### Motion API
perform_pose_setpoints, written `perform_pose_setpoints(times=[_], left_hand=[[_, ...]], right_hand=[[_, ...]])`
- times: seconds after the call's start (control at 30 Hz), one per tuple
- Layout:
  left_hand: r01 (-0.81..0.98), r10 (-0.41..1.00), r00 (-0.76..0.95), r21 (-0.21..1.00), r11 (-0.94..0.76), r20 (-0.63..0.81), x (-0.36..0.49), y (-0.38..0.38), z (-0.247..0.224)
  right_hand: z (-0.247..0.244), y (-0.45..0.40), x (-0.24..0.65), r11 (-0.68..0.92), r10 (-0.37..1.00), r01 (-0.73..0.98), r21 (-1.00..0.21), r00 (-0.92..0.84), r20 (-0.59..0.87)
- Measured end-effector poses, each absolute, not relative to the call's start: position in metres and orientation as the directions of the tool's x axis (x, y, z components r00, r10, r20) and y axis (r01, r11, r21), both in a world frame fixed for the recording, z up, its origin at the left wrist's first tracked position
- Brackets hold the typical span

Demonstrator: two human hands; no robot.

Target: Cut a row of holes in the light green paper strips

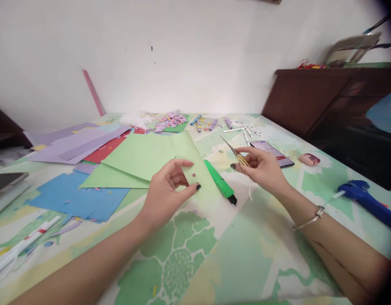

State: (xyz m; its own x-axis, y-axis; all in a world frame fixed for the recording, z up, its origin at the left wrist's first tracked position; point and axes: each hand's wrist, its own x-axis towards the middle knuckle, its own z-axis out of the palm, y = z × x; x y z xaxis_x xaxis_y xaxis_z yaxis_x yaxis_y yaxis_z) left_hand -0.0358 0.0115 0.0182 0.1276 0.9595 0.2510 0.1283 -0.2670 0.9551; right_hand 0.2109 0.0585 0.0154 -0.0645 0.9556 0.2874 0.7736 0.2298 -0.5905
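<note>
My left hand [168, 188] is over the light green paper [141, 152], thumb and forefinger curved with a gap between them. A tiny pinkish bit [194, 175] shows in that gap; whether it lies on the paper or hangs above it I cannot tell. In my right hand [262, 167] is a pair of small gold-handled scissors [241, 160], its slim pointed blades aimed up and left. A whitish strand dangles below that hand. Between both hands a green utility knife [220, 180] lies on the patterned tablecloth [246, 254].
Blue paper [84, 197] and purple sheets [84, 144] lie at left, near white markers [26, 241]. Pink paper scraps [171, 122] are heaped at the back. On the right are a phone [272, 153], a pinkish mouse-shaped object [309, 159] and a blue glue gun [367, 201].
</note>
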Motion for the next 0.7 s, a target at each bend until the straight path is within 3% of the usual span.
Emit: perform_pose_setpoints(times=[0.07,0.17,0.23,0.4,0.7], left_hand=[[0.128,0.963,0.1,0.956,-0.263,0.251,-0.037,0.012,0.019],[0.139,0.966,0.07,0.956,-0.258,0.25,-0.039,0.013,0.022],[0.147,0.966,0.068,0.956,-0.256,0.248,-0.039,0.014,0.023],[0.157,0.966,0.081,0.954,-0.257,0.246,-0.04,0.014,0.026],[0.173,0.963,0.164,0.955,-0.24,0.213,-0.043,0.018,0.025]], right_hand=[[0.017,0.044,0.2,0.492,0.843,0.63,-0.601,-0.173,0.509],[0.017,0.026,0.188,0.737,0.656,0.564,-0.372,-0.465,0.595],[0.015,0.022,0.185,0.807,0.546,0.546,-0.226,-0.544,0.637],[0.013,0.028,0.189,0.797,0.479,0.604,-0.02,-0.611,0.63],[0.012,0.028,0.195,0.761,0.47,0.644,0.081,-0.632,0.616]])
